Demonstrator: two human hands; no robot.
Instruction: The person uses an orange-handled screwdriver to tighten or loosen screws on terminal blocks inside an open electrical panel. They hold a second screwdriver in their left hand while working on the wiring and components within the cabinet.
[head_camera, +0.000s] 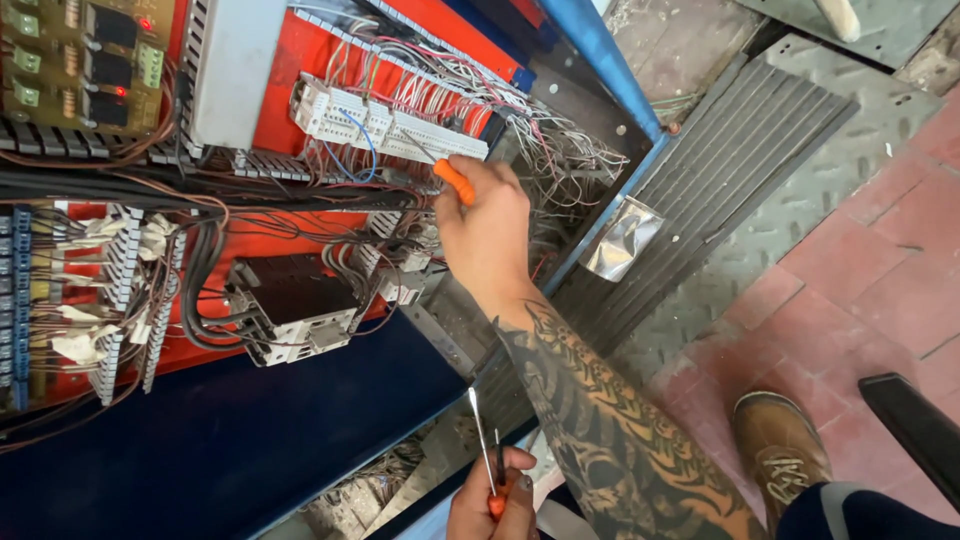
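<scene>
2 screwdrivers out: right hand is clamped on an orange-handled screwdriver at the white terminal strip, left hand grips a spare screwdriver low. Red LEDs look lit, so a slip could short neighbouring terminals.

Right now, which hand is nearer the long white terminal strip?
Right. The right hand, gripping an orange-handled screwdriver, is just below the white terminal strip. The left hand is far below, at the picture's bottom edge, holding thin tools.
</scene>
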